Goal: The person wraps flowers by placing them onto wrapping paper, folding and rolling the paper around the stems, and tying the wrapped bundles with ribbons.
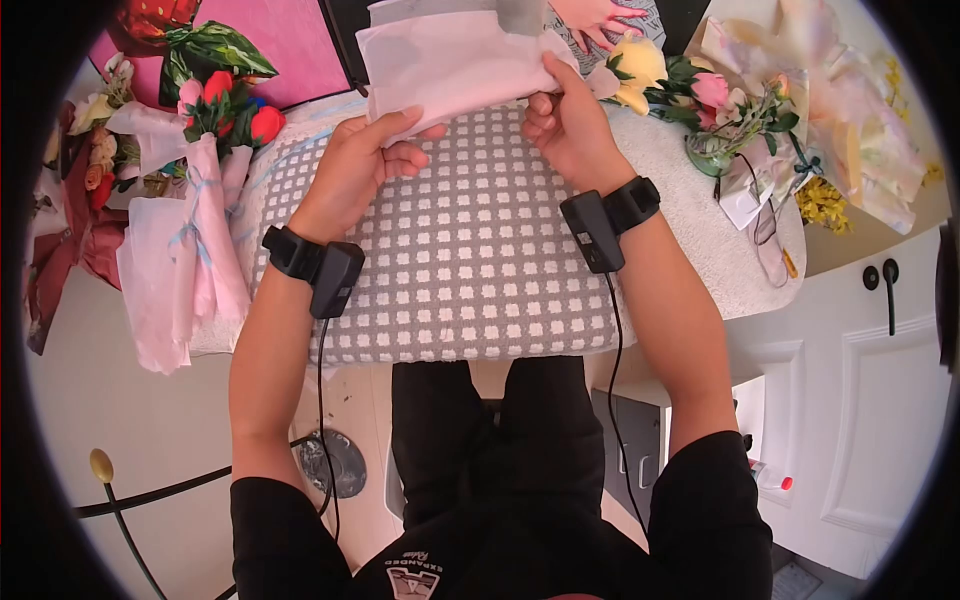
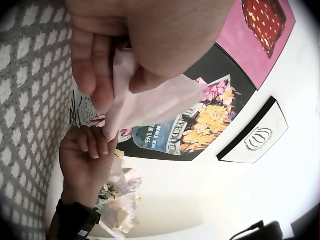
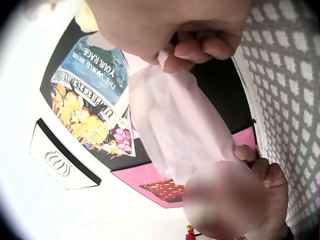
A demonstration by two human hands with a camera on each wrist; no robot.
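A folded sheet of pale pink wrapping paper [image 1: 450,70] is stretched between both hands above the far side of a grey-and-white checked cushion [image 1: 450,240]. My left hand [image 1: 360,165] pinches its lower left corner, thumb on top and fingers curled beneath. At the opposite end, my right hand [image 1: 580,125] pinches the paper's gathered right corner between thumb and fingers. In the left wrist view the paper [image 2: 150,100] stands up from the grip. The right wrist view shows the paper [image 3: 170,120] spanning the gap between the hands; a blurred patch covers part of the left hand there.
At the left lie pink-wrapped flowers [image 1: 205,240] with red blooms. To the right are a yellow rose [image 1: 640,72], a glass vase [image 1: 710,155] of flowers and a large wrapped bouquet [image 1: 860,130]. Painted canvases [image 1: 300,50] stand behind. Cables hang from both wrist cameras.
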